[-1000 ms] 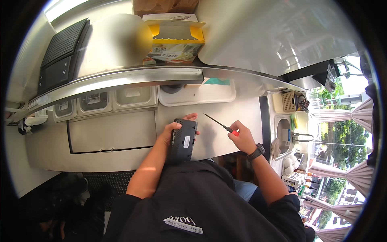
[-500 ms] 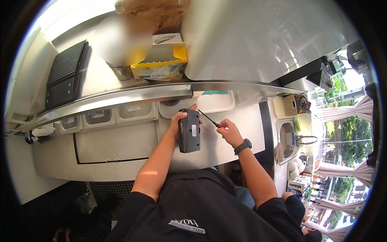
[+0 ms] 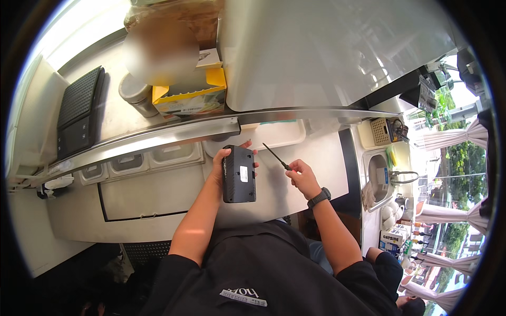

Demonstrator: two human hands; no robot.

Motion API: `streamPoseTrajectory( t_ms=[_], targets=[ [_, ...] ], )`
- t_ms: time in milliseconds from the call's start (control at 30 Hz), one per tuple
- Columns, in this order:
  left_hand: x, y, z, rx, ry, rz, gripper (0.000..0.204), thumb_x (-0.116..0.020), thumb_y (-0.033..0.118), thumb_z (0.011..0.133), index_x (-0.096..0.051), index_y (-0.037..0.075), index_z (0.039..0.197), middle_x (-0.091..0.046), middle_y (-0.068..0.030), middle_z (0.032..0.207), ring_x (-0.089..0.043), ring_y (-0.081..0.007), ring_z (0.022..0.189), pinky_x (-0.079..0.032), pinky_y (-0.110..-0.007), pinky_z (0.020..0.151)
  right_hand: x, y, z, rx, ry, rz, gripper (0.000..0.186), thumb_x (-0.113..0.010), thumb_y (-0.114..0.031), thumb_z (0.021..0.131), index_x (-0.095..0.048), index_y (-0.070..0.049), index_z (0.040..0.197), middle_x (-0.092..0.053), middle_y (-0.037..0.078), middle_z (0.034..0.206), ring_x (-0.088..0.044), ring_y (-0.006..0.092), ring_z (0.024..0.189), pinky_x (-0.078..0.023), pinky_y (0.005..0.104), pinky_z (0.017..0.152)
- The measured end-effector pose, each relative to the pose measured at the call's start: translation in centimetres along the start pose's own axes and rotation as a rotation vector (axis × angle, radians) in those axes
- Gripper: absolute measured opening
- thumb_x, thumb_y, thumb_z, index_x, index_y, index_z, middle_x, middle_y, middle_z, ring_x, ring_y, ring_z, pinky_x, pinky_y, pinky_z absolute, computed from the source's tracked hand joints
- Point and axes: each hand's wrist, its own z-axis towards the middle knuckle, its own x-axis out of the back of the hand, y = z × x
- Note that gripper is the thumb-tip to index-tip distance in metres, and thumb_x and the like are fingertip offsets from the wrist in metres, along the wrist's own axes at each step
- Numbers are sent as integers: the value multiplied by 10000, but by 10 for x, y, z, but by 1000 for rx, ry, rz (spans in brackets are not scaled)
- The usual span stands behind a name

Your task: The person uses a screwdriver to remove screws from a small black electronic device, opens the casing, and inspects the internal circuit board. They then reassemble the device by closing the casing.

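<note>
A flat black boxy device with ribbed sides and a white label is held up over the counter by my left hand. Its thumb lies on the near-left edge, and fingertips show past the right side. To the right, my right hand grips a screwdriver by its handle, which the fingers mostly cover. The dark, thin shaft points up and left, its tip apart from the device. Small dark recesses show on the device's facing side.
The steel counter has lidded containers along its back and a white tray. On the shelf above stand a black scale, a metal canister and a yellow box. A sink lies right; another person is lower right.
The device in my left hand has shifted slightly left and down, tilting a little. The screwdriver stays in my right hand, nearly in place. The view has shifted slightly.
</note>
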Motion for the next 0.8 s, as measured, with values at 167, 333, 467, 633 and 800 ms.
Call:
streamPoseTrajectory(
  t_ms=[167, 333, 467, 633, 800],
  targets=[
    [5, -25, -38, -79, 90, -16, 860, -684, 673, 849, -545, 96, 1471, -637, -244, 1328, -671, -445, 1187, -592, -639, 962, 10, -25, -53, -75, -107, -2, 209, -720, -155, 997, -651, -55, 1166, -682, 25, 844, -570, 78, 717, -461, 255, 656],
    [3, -46, -66, -51, 173, -231, 836, -606, 788, 889, -576, 141, 1418, -656, -226, 1273, -676, -441, 1145, -559, -729, 925, 10, -68, -113, 142, -264, -346, 247, -727, -166, 982, -679, -21, 1176, -708, 65, 896, -608, 135, 789, -497, 292, 747],
    [-1, -61, -88, -10, 101, -205, 789, -609, 680, 942, -558, 79, 1451, -658, -232, 1287, -681, -453, 1156, -562, -724, 942, -4, -100, -151, 286, -408, -530, 281, -742, -171, 942, -702, -21, 1176, -751, 173, 1018, -729, 340, 897, -571, 384, 847],
    [-10, -87, -115, 41, 49, -171, 851, -654, 572, 924, -486, -3, 1527, -634, -236, 1345, -637, -475, 1263, -557, -681, 1009, -27, -119, -181, 352, -407, -663, 258, -745, -185, 936, -707, -52, 1153, -752, 146, 1052, -732, 368, 888, -591, 416, 798],
    [-15, -88, -124, 52, 98, -165, 835, -672, 535, 918, -480, -3, 1527, -630, -235, 1346, -626, -469, 1284, -564, -653, 1019, -43, -126, -189, 517, -327, -749, 230, -749, -182, 924, -709, -77, 1124, -729, 104, 991, -720, 327, 754, -582, 403, 670]
  ],
)
